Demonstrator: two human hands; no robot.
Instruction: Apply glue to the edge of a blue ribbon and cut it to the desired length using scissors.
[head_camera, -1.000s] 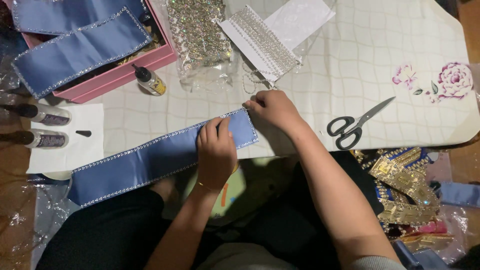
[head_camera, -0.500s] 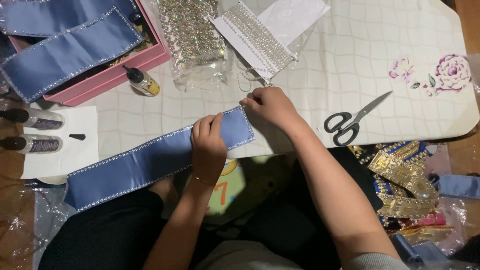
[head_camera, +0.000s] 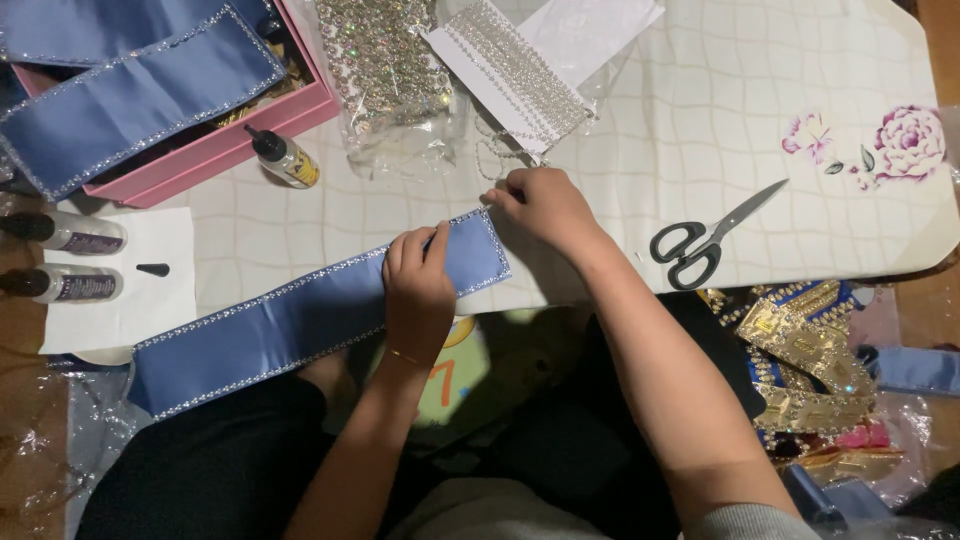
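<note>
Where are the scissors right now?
In the head view, the scissors lie on the white table cover, right of the right hand, below the pink flower print.

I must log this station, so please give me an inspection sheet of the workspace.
Surface: pale checked mat with flower print.
Job's things: blue ribbon with rhinestone edging, lying flat on the mat.
Clutter: scissors, glue bottle, pink box holding more ribbon, bag of rhinestones, trim card, two tubes.
Grippers: left hand presses on the ribbon; right hand at its upper end corner.
Cables: nothing seen.
Surroundings: gold trims at right, plastic wrap.
</note>
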